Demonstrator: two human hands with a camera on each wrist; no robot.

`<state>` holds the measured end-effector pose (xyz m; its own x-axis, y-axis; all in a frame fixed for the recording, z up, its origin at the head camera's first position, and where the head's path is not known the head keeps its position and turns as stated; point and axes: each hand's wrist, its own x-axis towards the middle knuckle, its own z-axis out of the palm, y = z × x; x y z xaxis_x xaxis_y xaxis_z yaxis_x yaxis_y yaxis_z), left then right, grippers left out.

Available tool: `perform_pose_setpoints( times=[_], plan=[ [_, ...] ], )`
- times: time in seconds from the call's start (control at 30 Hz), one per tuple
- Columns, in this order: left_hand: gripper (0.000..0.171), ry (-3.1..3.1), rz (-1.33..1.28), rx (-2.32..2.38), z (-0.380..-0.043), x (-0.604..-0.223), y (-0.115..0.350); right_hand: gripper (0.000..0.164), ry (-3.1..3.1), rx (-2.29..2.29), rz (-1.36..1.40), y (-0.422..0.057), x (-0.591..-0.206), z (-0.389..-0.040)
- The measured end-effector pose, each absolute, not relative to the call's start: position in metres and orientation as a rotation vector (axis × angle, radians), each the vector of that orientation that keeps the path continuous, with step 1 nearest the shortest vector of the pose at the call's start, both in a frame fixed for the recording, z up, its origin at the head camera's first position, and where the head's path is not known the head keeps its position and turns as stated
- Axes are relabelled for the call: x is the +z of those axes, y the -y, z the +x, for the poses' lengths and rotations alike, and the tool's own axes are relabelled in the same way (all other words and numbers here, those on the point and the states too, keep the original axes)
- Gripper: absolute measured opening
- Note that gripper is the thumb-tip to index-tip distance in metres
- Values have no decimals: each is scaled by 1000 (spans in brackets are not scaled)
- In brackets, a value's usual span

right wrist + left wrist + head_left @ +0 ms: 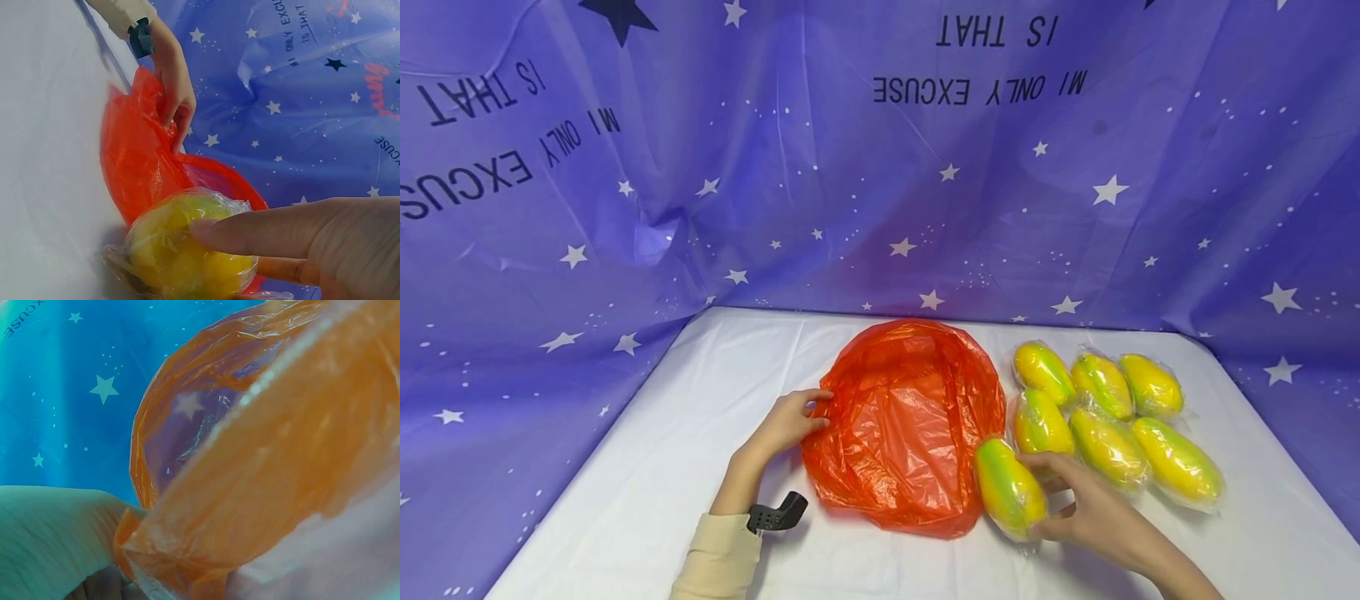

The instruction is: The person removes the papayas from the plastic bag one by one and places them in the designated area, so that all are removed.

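A red plastic bag (902, 433) stands with its mouth spread wide on the table. My left hand (790, 423) pinches the bag's left rim; in the left wrist view the rim (169, 550) is bunched at the fingers. My right hand (1086, 508) grips a yellow-green mango (1009, 492) in clear wrap, at the bag's right front edge. The right wrist view shows the thumb pressed on this wrapped mango (187, 250), with the bag (140, 156) just beyond it. Whether the mango touches the bag I cannot tell.
Several more wrapped mangoes (1105, 446) lie in two rows right of the bag, close to my right hand. They rest on a white-covered table (647, 492). A purple star-patterned curtain (850, 167) rises behind and at the sides.
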<state>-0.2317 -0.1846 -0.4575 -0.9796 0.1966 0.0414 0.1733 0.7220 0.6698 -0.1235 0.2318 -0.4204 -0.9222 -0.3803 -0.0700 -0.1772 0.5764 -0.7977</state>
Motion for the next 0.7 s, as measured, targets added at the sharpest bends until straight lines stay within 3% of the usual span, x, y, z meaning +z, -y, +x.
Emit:
perform_pose_setpoints(
  times=[0.7],
  plan=[
    [38, -2881, 328, 1121, -232, -459, 184, 73, -2721, -1040, -567, -242, -414, -121]
  ],
)
